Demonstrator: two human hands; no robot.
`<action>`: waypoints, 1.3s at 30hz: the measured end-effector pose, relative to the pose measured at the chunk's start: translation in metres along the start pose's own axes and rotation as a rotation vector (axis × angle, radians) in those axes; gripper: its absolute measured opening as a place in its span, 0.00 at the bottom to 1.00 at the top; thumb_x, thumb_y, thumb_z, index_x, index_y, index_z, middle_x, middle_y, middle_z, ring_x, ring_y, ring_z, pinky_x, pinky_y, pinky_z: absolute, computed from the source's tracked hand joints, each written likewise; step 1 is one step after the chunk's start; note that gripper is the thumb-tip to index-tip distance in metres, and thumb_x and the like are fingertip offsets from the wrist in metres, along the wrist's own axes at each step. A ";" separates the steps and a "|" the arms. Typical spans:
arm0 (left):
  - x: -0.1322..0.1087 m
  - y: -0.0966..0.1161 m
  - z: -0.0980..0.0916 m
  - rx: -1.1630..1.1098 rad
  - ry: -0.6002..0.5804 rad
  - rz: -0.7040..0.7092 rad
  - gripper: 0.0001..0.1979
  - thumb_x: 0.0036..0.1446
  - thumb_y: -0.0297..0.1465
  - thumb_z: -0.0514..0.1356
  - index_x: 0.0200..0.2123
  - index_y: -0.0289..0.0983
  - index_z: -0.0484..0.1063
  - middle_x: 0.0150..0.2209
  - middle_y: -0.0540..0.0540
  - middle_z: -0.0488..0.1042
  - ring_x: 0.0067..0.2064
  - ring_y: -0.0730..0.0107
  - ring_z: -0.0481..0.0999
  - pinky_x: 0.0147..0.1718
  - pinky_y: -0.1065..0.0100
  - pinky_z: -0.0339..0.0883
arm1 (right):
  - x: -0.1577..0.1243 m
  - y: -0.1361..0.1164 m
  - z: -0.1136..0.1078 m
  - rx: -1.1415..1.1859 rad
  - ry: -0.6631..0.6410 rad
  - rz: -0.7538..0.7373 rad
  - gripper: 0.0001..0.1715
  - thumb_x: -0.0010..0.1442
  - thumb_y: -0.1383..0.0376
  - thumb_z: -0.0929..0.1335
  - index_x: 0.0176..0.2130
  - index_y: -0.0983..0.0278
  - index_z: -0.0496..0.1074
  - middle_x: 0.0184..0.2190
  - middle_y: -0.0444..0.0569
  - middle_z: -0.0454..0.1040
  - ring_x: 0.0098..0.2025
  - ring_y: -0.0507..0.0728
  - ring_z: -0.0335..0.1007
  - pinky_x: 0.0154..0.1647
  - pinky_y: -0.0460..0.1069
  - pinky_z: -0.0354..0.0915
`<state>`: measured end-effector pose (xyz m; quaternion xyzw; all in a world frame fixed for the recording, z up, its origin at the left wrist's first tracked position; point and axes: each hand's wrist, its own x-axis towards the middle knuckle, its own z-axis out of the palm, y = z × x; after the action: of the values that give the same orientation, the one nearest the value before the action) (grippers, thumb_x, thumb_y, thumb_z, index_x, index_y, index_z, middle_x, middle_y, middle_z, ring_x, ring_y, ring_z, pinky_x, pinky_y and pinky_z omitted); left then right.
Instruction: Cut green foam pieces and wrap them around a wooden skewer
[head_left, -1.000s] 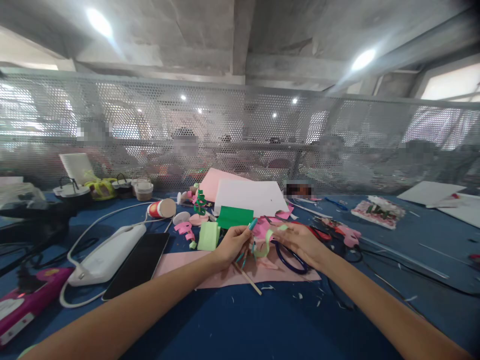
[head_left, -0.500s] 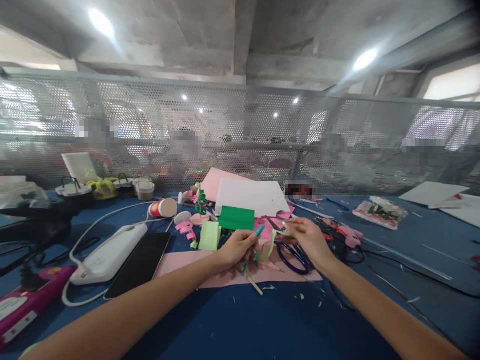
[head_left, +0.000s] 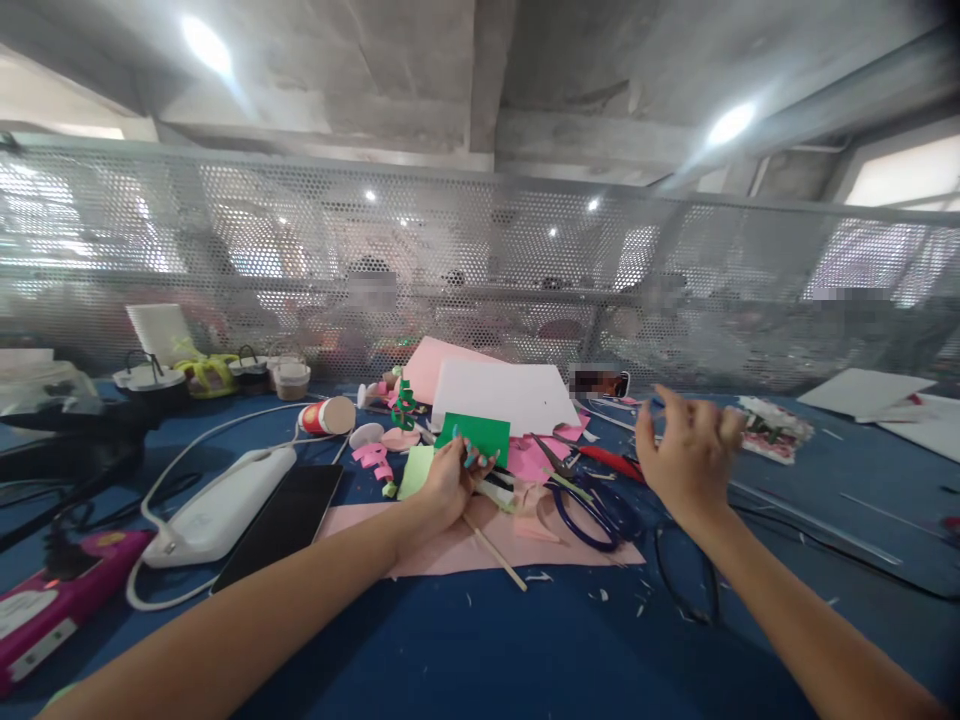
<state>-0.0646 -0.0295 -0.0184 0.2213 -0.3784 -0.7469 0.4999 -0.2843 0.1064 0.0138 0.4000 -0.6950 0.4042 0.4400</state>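
My left hand (head_left: 454,482) is low over the pink paper sheet (head_left: 352,530), its fingers curled together; what they hold, if anything, is hidden. A thin wooden stick (head_left: 496,555) reaches out below this hand, and a pale strip (head_left: 495,492) lies beside its fingers. My right hand (head_left: 690,455) is raised at the right, thumb apart and fingers bent, with nothing visible in it. Between the hands lie scissors with dark blue handles (head_left: 581,527). A slim red object (head_left: 613,462) is just left of my right hand. A green paper piece (head_left: 491,432) lies behind my left hand.
A black phone (head_left: 285,525), a white power bank-like block (head_left: 221,505) and a magenta power strip (head_left: 71,600) occupy the left. White paper (head_left: 502,390) lies at the back, before a perforated metal screen (head_left: 420,230). Dark cable (head_left: 709,590) loops at right.
My right hand has let go of the light green strip and moved right and up. My left hand has shifted left, away from the scissors. The red object now shows nearer the scissors.
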 end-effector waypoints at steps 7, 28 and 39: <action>-0.008 0.000 0.006 -0.036 -0.002 0.006 0.08 0.55 0.26 0.57 0.24 0.34 0.64 0.22 0.50 0.70 0.26 0.71 0.75 0.36 0.65 0.72 | -0.032 -0.060 -0.022 1.312 -1.126 0.423 0.39 0.59 0.43 0.52 0.30 0.70 0.73 0.15 0.49 0.66 0.13 0.52 0.57 0.14 0.45 0.50; -0.023 0.005 0.000 0.311 -0.627 -0.189 0.15 0.32 0.37 0.72 0.20 0.30 0.77 0.21 0.43 0.76 0.23 0.69 0.74 0.28 0.68 0.67 | -0.042 -0.069 -0.014 2.056 -1.647 1.412 0.35 0.61 0.45 0.57 0.41 0.74 0.69 0.32 0.58 0.72 0.34 0.58 0.69 0.37 0.50 0.65; -0.045 0.015 0.025 0.701 -1.057 0.269 0.08 0.47 0.33 0.65 0.33 0.38 0.80 0.39 0.40 0.78 0.54 0.56 0.68 0.58 0.55 0.52 | -0.039 -0.066 -0.007 1.985 -1.305 1.455 0.22 0.66 0.56 0.57 0.38 0.68 0.70 0.28 0.50 0.75 0.31 0.55 0.72 0.37 0.51 0.66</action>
<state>-0.0558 0.0169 0.0066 -0.0755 -0.8192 -0.5184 0.2335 -0.2103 0.0978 -0.0071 0.2084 -0.2479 0.6006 -0.7310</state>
